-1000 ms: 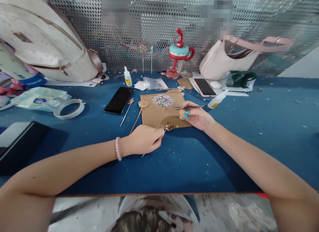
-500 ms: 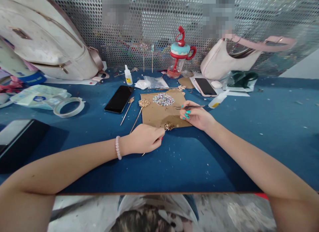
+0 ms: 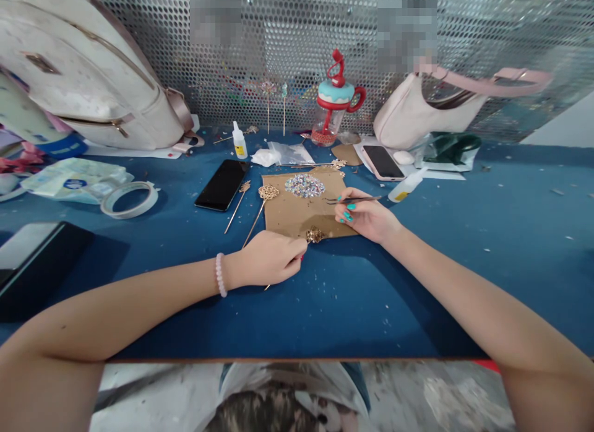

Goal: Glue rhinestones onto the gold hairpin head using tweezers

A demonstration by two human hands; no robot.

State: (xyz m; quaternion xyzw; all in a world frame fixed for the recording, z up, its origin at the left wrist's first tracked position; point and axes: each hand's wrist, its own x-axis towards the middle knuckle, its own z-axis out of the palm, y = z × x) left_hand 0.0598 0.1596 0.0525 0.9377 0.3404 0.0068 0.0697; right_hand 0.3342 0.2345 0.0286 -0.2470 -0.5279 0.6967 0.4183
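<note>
My left hand [image 3: 271, 259] is closed round the stick of a gold hairpin, and the hairpin's filigree flower head [image 3: 314, 234] pokes out past the fingers over the front edge of a cardboard sheet [image 3: 297, 218]. Dark tweezers [image 3: 355, 200] are pinched in my right hand [image 3: 364, 216], tips pointing left above the cardboard. A pile of glittering rhinestones [image 3: 305, 185] lies on the sheet's far part. Left of the sheet, a second gold hairpin [image 3: 268, 193] rests with its flower head on the cardboard edge, and a smaller one [image 3: 244, 187] lies beside it.
A black phone [image 3: 223, 184], a tape roll [image 3: 129, 200] and a tissue pack [image 3: 77, 181] lie left. Glue bottles stand behind [image 3: 239, 141] and lie right [image 3: 406, 185]. Farther back are a red-lidded cup [image 3: 331, 110], a pink-cased phone [image 3: 383, 162], a handbag [image 3: 403, 110] and a backpack [image 3: 106, 79].
</note>
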